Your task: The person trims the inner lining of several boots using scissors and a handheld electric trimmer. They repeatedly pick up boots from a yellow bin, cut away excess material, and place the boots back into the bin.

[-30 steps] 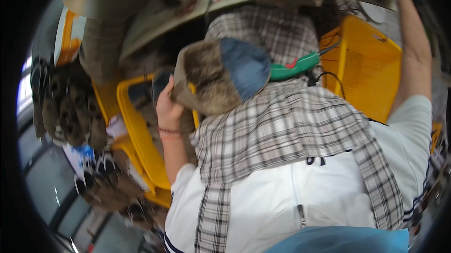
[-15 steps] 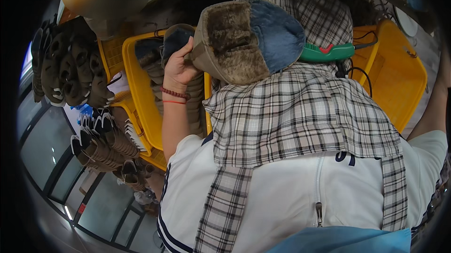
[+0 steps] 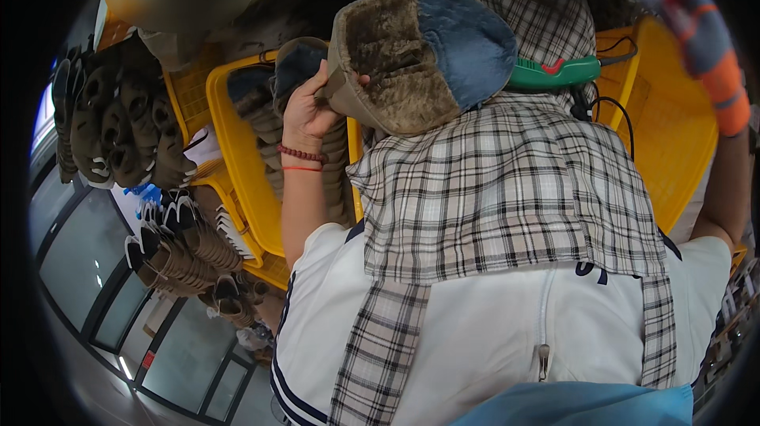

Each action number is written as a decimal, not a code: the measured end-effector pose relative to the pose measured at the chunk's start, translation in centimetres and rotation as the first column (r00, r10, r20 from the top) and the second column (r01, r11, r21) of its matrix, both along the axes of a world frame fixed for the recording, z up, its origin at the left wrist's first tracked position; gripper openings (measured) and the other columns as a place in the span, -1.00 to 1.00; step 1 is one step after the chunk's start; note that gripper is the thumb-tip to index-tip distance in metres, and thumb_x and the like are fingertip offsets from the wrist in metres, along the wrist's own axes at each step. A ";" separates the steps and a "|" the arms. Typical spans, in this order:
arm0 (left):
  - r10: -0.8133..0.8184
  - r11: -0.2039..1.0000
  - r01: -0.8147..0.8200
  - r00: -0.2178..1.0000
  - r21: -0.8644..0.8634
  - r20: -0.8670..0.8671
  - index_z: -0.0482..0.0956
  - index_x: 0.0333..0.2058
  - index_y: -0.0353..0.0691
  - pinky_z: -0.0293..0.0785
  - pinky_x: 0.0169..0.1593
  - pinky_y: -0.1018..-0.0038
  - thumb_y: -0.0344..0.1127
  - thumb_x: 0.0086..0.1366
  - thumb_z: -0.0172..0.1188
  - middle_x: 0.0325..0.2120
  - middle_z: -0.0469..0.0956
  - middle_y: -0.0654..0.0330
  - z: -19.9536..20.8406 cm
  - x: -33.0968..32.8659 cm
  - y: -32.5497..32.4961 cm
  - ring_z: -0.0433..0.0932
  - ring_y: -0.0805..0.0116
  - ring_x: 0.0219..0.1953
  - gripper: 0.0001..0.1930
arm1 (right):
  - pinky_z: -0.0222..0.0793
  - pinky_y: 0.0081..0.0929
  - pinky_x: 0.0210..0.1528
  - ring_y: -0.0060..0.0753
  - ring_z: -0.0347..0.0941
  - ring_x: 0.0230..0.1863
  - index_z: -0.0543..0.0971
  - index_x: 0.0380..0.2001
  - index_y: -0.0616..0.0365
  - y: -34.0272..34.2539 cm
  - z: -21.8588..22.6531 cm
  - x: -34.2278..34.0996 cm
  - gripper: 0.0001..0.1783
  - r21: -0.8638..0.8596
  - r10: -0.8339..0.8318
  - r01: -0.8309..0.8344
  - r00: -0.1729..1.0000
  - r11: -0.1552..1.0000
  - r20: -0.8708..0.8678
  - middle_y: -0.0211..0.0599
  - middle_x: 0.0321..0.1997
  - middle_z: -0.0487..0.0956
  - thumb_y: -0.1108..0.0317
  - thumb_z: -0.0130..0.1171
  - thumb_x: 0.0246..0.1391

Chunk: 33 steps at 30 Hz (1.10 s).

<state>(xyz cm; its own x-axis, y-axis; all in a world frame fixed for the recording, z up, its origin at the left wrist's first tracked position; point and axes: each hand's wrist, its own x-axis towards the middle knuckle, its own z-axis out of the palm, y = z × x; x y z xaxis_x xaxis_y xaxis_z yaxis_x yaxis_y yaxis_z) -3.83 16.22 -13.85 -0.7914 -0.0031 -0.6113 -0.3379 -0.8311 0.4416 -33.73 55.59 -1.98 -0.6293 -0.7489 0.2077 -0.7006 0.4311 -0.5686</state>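
My left hand (image 3: 311,105) grips the near-left rim of what looks like a fur-lined shoe upper (image 3: 384,54). Its outside is grey-brown, with brown fur and a blue fleecy end inside; a fingertip pokes out over the fur. Raised at the upper right, my right hand (image 3: 701,38) wears a striped grey and orange glove, and its fingers are smeared by motion. A green handheld power tool (image 3: 558,72) with a red switch and a black cord lies over my checked apron (image 3: 491,188), right beside the blue end of the upper.
Left of my lap stands a yellow crate (image 3: 245,180) holding a stack of similar uppers (image 3: 332,161). Another yellow crate (image 3: 673,133) is at the right. Dark brown shoe pieces (image 3: 119,121) hang at the far left, above more brown shoe pieces (image 3: 178,244).
My right hand has come into view at the upper right, its forearm raised. My left hand still holds the upper, which has shifted slightly upward and tilted.
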 end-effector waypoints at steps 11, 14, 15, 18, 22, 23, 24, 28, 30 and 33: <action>-0.010 1.000 0.009 0.998 -0.012 -0.062 0.43 -0.13 -0.45 0.47 -0.08 0.22 -0.19 0.35 -0.08 -0.23 0.49 -0.13 -0.1 0.7 0.3 0.45 0.01 -0.07 -0.63 | 0.47 -0.48 -0.37 -0.34 0.55 -0.36 0.55 -0.20 -0.02 -12.5 -5.4 11.3 -0.59 0.591 0.421 -0.350 0.907 0.726 0.020 -0.36 -0.33 0.57 0.00 0.18 -0.08; -0.030 0.997 0.028 0.999 -0.075 -0.027 0.44 -0.16 -0.35 0.49 -0.20 0.34 -0.24 0.34 -0.07 -0.24 0.48 -0.03 0.1 0.3 0.7 0.43 0.05 -0.07 -0.71 | 0.49 -0.45 -0.40 -0.34 0.56 -0.38 0.55 -0.18 -0.01 -14.2 -5.4 11.8 -0.57 0.727 0.459 -0.372 0.884 0.577 0.088 -0.37 -0.37 0.59 -0.01 0.17 -0.07; -0.038 0.996 0.037 0.999 -0.080 -0.015 0.44 -0.15 -0.35 0.48 -0.20 0.34 -0.23 0.34 -0.07 -0.24 0.48 -0.03 -0.1 0.2 0.6 0.43 0.06 -0.08 -0.71 | 0.48 -0.46 -0.38 -0.33 0.54 -0.38 0.54 -0.20 0.01 -14.3 -5.5 11.7 -0.58 0.691 0.438 -0.386 0.892 0.611 0.112 -0.36 -0.36 0.57 0.00 0.18 -0.07; 0.013 0.994 -0.010 1.000 -0.106 0.028 0.44 -0.14 -0.34 0.47 -0.18 0.33 -0.21 0.34 -0.05 -0.24 0.49 -0.03 -0.4 0.6 0.7 0.45 0.09 -0.10 -0.70 | 0.46 -0.46 -0.35 -0.31 0.51 -0.37 0.52 -0.23 0.05 -14.4 -5.8 11.4 -0.61 0.617 0.362 -0.364 0.922 0.697 0.135 -0.36 -0.33 0.53 0.04 0.20 -0.07; 0.078 0.987 -0.069 0.995 -0.145 0.054 0.45 -0.15 -0.32 0.46 -0.16 0.33 -0.21 0.33 -0.04 -0.26 0.50 -0.04 -0.3 0.3 1.2 0.47 0.11 -0.14 -0.71 | 0.44 -0.48 -0.34 -0.33 0.50 -0.35 0.51 -0.23 0.03 -13.9 -6.6 10.9 -0.63 0.543 0.331 -0.235 0.940 0.806 -0.084 -0.37 -0.36 0.51 0.07 0.21 -0.08; 0.104 0.985 -0.094 0.992 -0.142 0.066 0.44 -0.15 -0.32 0.46 -0.15 0.32 -0.21 0.33 -0.04 -0.27 0.50 -0.04 -0.4 0.2 1.1 0.48 0.11 -0.15 -0.71 | 0.43 -0.48 -0.34 -0.34 0.49 -0.35 0.51 -0.24 0.02 -13.6 -6.6 10.8 -0.63 0.494 0.357 -0.234 0.919 0.837 -0.170 -0.37 -0.37 0.51 0.07 0.21 -0.08; 0.130 0.983 -0.118 0.988 -0.139 0.077 0.44 -0.14 -0.32 0.46 -0.15 0.32 -0.21 0.33 -0.04 -0.28 0.50 -0.03 -0.5 0.2 1.1 0.48 0.11 -0.17 -0.71 | 0.43 -0.48 -0.34 -0.34 0.48 -0.35 0.51 -0.25 0.02 -13.6 -6.7 10.4 -0.64 0.510 0.363 -0.202 0.901 0.836 -0.237 -0.37 -0.38 0.50 0.08 0.22 -0.09; 0.153 0.985 -0.149 0.987 -0.087 0.045 0.45 -0.13 -0.31 0.47 -0.14 0.28 -0.23 0.33 -0.04 -0.29 0.52 -0.01 -1.5 0.1 0.9 0.50 0.11 -0.22 -0.72 | 0.40 -0.47 -0.34 -0.34 0.46 -0.35 0.50 -0.28 0.00 -13.8 -7.0 9.1 -0.67 0.497 0.382 -0.148 0.827 0.855 -0.412 -0.36 -0.39 0.49 0.09 0.21 -0.09; 0.184 0.982 -0.185 0.982 0.027 0.039 0.45 -0.13 -0.29 0.47 -0.13 0.27 -0.26 0.32 -0.03 -0.29 0.52 0.03 -2.0 0.2 0.5 0.50 0.13 -0.23 -0.74 | 0.40 -0.47 -0.34 -0.36 0.46 -0.36 0.50 -0.30 -0.01 -14.0 -7.3 9.0 -0.69 0.447 0.391 -0.166 0.788 0.879 -0.476 -0.37 -0.39 0.49 0.09 0.20 -0.08; 0.206 0.976 -0.208 0.977 0.056 0.052 0.46 -0.13 -0.27 0.48 -0.12 0.27 -0.31 0.30 -0.01 -0.28 0.54 0.09 -0.9 -0.5 1.0 0.51 0.16 -0.25 -0.77 | 0.39 -0.39 -0.32 -0.24 0.46 -0.38 0.52 -0.41 0.03 -14.5 -7.6 8.5 -0.74 0.403 0.388 -0.191 0.780 0.895 -0.491 -0.29 -0.46 0.50 0.11 0.17 -0.11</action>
<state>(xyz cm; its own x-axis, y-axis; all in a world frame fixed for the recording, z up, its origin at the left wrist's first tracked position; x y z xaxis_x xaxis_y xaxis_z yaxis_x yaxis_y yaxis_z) -4.37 17.22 -14.72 -0.7486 -0.1253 -0.6510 -0.1744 -0.9102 0.3757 -25.19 41.04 -9.57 -0.2243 -0.9601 0.1671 -0.9677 0.2398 0.0784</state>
